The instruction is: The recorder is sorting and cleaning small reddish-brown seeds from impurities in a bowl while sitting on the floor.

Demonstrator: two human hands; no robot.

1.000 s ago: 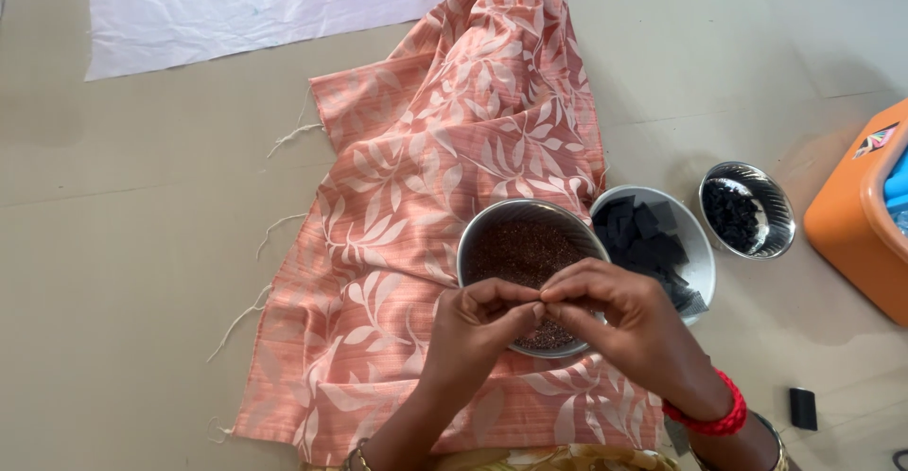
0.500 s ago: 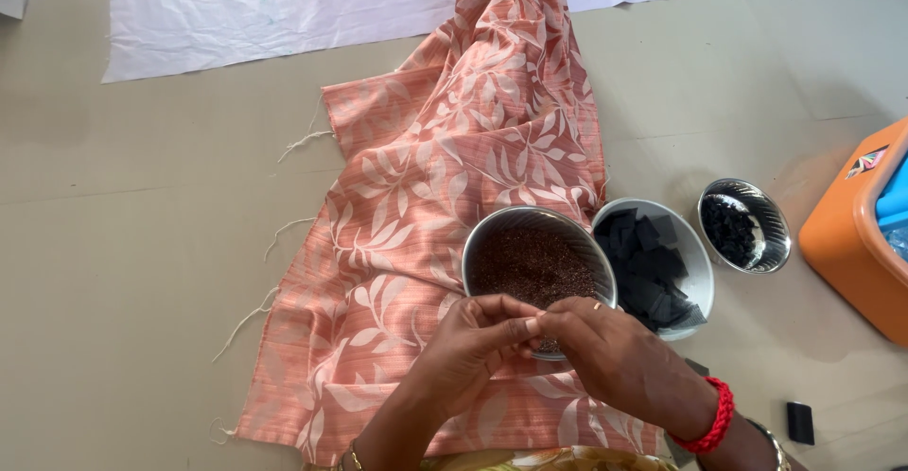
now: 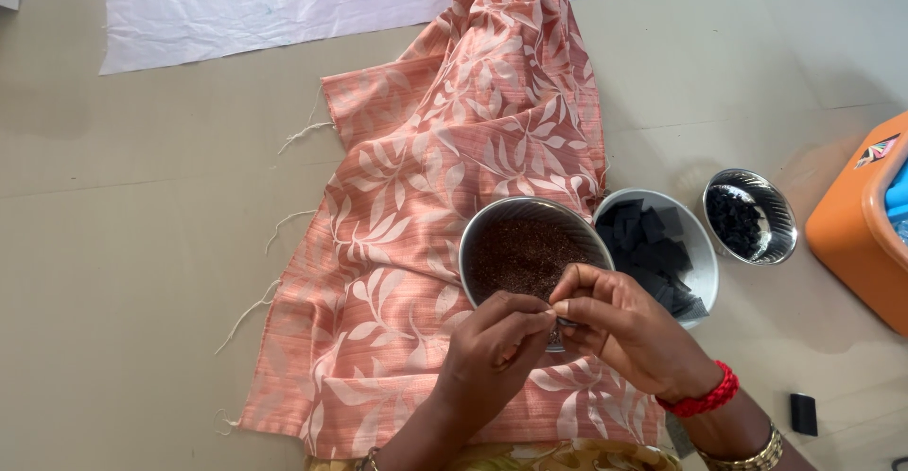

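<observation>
White cloth (image 3: 274, 3) lies flat on the beige floor (image 3: 123, 244) at the upper left, its lower edge running toward the middle. Just right of it, a peach fabric with a pale leaf pattern (image 3: 445, 197) spreads from the top of the view down to the person's lap, with loose threads (image 3: 251, 310) trailing off its left edge onto the floor.

At the lower middle, the left hand (image 3: 492, 348) is nearly closed, thumb and fingertips pinched together; whether they grip anything is too small to tell. Its fingertips meet those of the right hand (image 3: 624, 329), which is also curled into a pinch, fingers bunched tight, with a red bracelet (image 3: 700, 400) and a gold bangle (image 3: 752, 452) on the wrist. Both hands hover over the near rim of a steel bowl of fine reddish-brown grains (image 3: 525, 253), which rests on the fabric.

Touching that bowl on its right stands a bowl of dark square pieces (image 3: 662, 244), and near it, farther right, sits a smaller steel bowl of small black bits (image 3: 752, 218). A small black object (image 3: 803, 413) lies on the floor below them. An orange box (image 3: 856, 225) fills the right edge.
</observation>
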